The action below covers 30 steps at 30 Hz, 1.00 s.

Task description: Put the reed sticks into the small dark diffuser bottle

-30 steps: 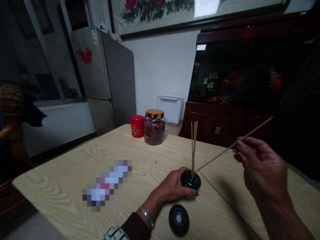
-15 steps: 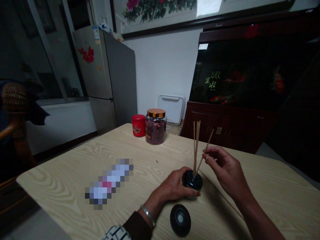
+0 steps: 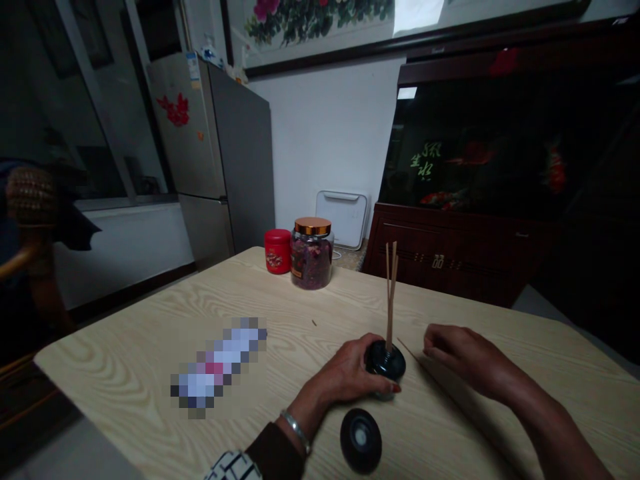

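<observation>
Pale wood-grain table carries a black reed-diffuser bottle; the left hand wraps closed around it, wooden reeds upright inside. Just right of the bottle, the right hand lies half-curled, empty, beside a loose reed.

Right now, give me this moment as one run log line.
left hand: grips black diffuser bottle | right hand: empty, beside bottle | reeds: upright in bottle
</observation>
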Motion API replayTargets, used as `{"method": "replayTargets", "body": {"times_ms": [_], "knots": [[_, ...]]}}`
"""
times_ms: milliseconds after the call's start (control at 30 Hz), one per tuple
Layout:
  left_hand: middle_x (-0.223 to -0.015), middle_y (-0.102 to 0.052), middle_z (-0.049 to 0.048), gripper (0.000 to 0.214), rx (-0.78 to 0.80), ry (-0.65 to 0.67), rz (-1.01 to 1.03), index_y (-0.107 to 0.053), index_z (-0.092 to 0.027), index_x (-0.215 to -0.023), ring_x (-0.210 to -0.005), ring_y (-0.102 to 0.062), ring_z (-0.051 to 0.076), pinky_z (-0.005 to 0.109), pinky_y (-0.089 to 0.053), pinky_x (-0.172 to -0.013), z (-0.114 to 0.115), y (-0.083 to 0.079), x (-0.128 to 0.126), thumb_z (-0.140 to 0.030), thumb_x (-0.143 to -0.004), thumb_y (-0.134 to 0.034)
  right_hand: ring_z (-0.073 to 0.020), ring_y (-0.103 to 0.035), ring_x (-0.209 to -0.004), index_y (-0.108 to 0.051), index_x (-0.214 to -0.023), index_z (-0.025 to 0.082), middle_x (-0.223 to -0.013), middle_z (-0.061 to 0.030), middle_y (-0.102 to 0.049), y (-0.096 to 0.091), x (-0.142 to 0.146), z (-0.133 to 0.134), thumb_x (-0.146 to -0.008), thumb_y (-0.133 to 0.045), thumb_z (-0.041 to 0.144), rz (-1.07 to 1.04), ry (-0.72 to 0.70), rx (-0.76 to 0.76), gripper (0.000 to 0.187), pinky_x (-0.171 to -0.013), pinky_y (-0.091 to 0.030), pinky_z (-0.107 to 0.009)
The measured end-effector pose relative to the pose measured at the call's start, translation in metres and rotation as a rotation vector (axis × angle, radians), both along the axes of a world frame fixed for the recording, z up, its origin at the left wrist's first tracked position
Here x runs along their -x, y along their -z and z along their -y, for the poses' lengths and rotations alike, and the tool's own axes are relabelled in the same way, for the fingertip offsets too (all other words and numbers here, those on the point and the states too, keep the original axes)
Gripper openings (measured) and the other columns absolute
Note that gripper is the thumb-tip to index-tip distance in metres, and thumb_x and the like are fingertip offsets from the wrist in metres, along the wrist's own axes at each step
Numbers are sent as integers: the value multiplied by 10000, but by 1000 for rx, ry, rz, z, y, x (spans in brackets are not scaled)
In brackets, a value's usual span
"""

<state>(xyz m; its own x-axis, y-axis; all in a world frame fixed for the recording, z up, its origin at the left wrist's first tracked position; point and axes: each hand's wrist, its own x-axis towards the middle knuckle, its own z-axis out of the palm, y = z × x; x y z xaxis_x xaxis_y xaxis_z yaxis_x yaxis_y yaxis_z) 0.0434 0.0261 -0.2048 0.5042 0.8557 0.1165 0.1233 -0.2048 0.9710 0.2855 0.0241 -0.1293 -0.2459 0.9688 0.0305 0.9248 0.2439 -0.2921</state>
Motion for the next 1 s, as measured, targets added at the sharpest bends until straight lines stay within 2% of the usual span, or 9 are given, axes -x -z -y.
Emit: {"method": "replayTargets", "body": {"times_ms": [67, 133, 300, 533, 667, 767, 867, 1000], "knots": [[-1005, -685, 53, 692, -7, -2, 0, -620, -175, -1188, -915, -614, 209, 285, -462, -769, 1, -1, 0, -350, -579, -899, -231, -622, -750, -649, -731, 221, -825, -78, -713, 9, -13, -2, -779, -567, 203, 207, 84, 78, 96, -619, -346, -320], [-1010, -684, 52, 670, -24, -5, -9, -630, -178, -1173, -924, -614, 212, 289, -461, -776, 1, -1, 0, -349, -583, -898, -271, -638, -791, -661, -705, 227, -861, -103, -721, 18, -19, -3, -721, -609, 190, 285, 134, 125, 66, -616, -339, -330], [-1017, -685, 53, 676, -28, -3, -14, -631, -180, -1183, -934, -616, 217, 298, -464, -790, 0, 0, 0, -363, -587, -895, -302, -665, -798, -647, -616, 250, -844, -100, -728, 34, -21, -6, -606, -681, 141, 226, 145, 224, 114, -607, -369, -339], [-1024, -682, 57, 698, -8, -10, 0, -629, -173, -1186, -940, -610, 217, 299, -469, -814, 1, 2, -1, -350, -567, -899, -267, -662, -767, -678, -687, 219, -839, -89, -732, 48, -24, -11, -604, -650, 153, 227, 141, 246, 111, -599, -358, -318], [-1022, -683, 57, 694, 2, -10, 21, -627, -171, -1185, -943, -613, 217, 299, -470, -823, 0, 3, -2, -341, -569, -899, -228, -636, -769, -675, -712, 211, -851, -73, -728, 42, -23, -14, -672, -634, 199, 196, 136, 187, 58, -620, -360, -304], [-1007, -683, 54, 706, -1, -4, 15, -624, -169, -1185, -930, -616, 213, 291, -472, -799, -1, 3, -2, -345, -562, -905, -185, -605, -709, -641, -681, 206, -754, -47, -699, 28, -27, -16, -782, -556, 251, 14, 81, 86, 139, -622, -394, -281], [-995, -680, 53, 684, -14, 8, 18, -630, -168, -1173, -919, -618, 209, 284, -470, -775, -1, 3, -1, -356, -576, -902, -176, -591, -649, -644, -704, 203, -684, -31, -668, 9, -31, -16, -813, -565, 359, -382, 39, -60, 206, -598, -435, -274], [-985, -675, 56, 697, -13, 2, 13, -626, -166, -1184, -911, -615, 208, 282, -468, -759, -1, 4, -1, -358, -575, -904, -153, -580, -629, -700, -827, 197, -690, -22, -663, -13, -25, -9, -752, -698, 458, -904, 248, -325, 271, -552, -425, -244]]}}
